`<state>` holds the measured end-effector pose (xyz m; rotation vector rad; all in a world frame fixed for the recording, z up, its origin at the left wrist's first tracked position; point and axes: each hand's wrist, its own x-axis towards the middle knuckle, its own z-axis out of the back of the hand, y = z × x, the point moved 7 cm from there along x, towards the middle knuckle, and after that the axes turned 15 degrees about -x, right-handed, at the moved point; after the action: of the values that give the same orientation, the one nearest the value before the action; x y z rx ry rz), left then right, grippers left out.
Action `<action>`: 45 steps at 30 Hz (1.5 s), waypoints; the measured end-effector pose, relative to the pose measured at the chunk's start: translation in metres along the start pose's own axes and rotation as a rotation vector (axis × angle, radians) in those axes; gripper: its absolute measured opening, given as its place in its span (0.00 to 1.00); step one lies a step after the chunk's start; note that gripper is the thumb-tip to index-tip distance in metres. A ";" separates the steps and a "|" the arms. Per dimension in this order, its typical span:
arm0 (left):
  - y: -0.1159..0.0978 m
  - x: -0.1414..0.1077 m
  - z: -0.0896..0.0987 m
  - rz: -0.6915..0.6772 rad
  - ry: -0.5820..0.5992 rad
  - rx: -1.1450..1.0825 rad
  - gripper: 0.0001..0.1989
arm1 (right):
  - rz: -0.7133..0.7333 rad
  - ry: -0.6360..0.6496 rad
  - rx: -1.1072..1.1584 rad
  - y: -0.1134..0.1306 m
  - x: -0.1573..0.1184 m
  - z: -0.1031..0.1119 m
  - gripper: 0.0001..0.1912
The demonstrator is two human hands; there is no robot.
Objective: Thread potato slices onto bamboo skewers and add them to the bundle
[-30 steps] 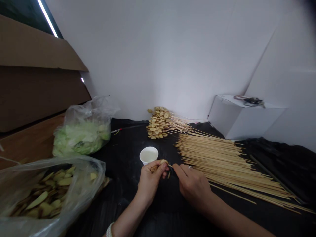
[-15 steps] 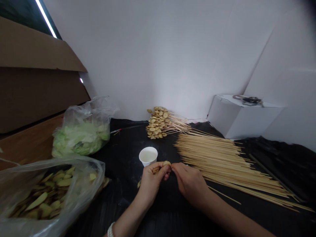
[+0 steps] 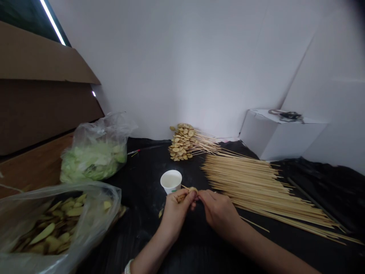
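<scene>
My left hand (image 3: 176, 211) pinches pale potato slices (image 3: 193, 189) just in front of a white paper cup (image 3: 171, 180). My right hand (image 3: 218, 209) is closed on a thin wooden skewer (image 3: 184, 187), whose tip sticks out to the left past the slice, near the cup's rim. The skewer's other end shows beyond my right wrist. The fingertips of both hands almost meet. Many loose skewers (image 3: 256, 186) lie side by side to the right. Behind the cup rests a pile of skewered slices (image 3: 181, 142).
An open plastic bag of slices (image 3: 54, 232) is at the lower left, with a tied-looking bag of pale green pieces (image 3: 94, 160) behind it. A white box (image 3: 285, 135) stands at the right rear. A red-tipped pen-like item (image 3: 134, 151) lies near the back.
The skewer has slid left through the slice, so its tip now shows beyond my left fingers. Its right end has moved left too. Both hands stay nearly in place.
</scene>
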<state>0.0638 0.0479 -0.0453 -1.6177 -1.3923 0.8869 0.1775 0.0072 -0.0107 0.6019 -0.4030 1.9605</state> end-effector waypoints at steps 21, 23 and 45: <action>0.005 -0.001 -0.004 0.009 0.028 0.000 0.14 | -0.006 0.051 0.053 -0.002 0.001 -0.002 0.12; 0.008 0.000 -0.003 0.034 0.025 -0.059 0.13 | -0.012 0.046 0.053 -0.004 0.002 -0.002 0.12; 0.041 -0.025 -0.016 0.817 -0.086 -0.817 0.15 | -0.283 0.073 0.524 -0.029 0.010 0.004 0.09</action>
<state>0.0914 0.0183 -0.0751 -2.9238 -1.2026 0.8630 0.2005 0.0253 -0.0011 0.8617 0.2455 1.8043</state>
